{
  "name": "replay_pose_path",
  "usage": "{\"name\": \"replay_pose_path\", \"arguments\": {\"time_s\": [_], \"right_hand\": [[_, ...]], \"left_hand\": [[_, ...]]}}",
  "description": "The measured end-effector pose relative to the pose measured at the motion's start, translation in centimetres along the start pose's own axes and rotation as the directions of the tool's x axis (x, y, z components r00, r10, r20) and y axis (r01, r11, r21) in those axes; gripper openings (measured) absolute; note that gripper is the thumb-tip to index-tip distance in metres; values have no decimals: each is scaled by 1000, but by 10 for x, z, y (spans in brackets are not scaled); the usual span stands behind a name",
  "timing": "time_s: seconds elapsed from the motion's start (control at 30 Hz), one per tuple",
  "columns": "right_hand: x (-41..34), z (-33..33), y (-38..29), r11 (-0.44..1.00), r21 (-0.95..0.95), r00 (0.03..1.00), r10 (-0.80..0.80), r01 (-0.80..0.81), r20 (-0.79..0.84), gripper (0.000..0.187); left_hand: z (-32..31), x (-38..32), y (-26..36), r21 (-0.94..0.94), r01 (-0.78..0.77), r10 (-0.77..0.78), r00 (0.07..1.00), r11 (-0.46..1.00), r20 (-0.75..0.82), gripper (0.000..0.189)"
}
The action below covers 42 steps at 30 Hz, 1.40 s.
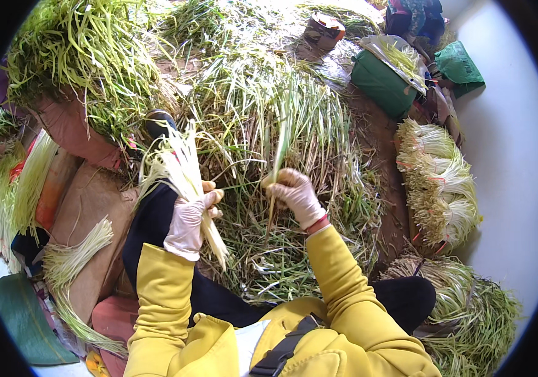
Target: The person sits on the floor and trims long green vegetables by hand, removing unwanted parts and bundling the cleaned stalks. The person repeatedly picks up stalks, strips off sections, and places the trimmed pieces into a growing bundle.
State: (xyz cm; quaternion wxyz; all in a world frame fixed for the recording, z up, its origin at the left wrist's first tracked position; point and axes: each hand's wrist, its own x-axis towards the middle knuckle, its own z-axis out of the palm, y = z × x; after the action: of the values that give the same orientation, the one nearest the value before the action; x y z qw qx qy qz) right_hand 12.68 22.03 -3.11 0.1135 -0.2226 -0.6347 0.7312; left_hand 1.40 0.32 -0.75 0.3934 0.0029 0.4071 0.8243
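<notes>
My left hand [193, 219], in a pale glove, is closed around a bundle of pale yellow-green leafy stalks [184, 174], their tips up and cut ends down. To its right, my right hand [295, 195], also gloved and slightly blurred, pinches a few long green stalks [284, 141] that stand nearly upright. A thin leaf spans the gap between the hands. Beneath and beyond both hands spreads a large heap of green stalks [250, 113] with brownish lower ends.
Tied pale bundles [438, 188] line the right wall, with another leafy pile [467, 311] below. A green sack [382, 85] stands upper right near another person [415, 19]. Left are a leafy mound [85, 61], loose pale stalks [78, 254] on brown cardboard [92, 198] and a green sheet [28, 320].
</notes>
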Motion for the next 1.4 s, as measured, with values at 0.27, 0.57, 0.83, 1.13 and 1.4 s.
{"name": "replay_pose_path", "arguments": {"time_s": [0.27, 0.57, 0.83, 1.13, 1.4], "right_hand": [[-39, 55, 2, 991, -124, 924, 100, -58, 368, 18], [-40, 74, -2, 986, 96, 984, 122, -135, 132, 8], [-33, 6, 62, 958, -283, 992, -70, 38, -103, 4], [-37, -54, 45, 350, -803, 854, 391, -483, -343, 48], [-8, 70, 7, 811, -520, 951, -136, 267, 276, 13]], "left_hand": [[6, -1, -19, 182, 75, -60, 995, 980, -83, 24], [6, -4, -18, 259, -5, 18, 999, 966, -48, 20], [-5, 3, -3, 32, -149, 152, 975, 988, -160, 21], [-6, 3, 7, 47, -196, 201, 960, 980, -196, 15], [4, -1, -4, 177, -144, 177, 966, 974, -188, 20]]}}
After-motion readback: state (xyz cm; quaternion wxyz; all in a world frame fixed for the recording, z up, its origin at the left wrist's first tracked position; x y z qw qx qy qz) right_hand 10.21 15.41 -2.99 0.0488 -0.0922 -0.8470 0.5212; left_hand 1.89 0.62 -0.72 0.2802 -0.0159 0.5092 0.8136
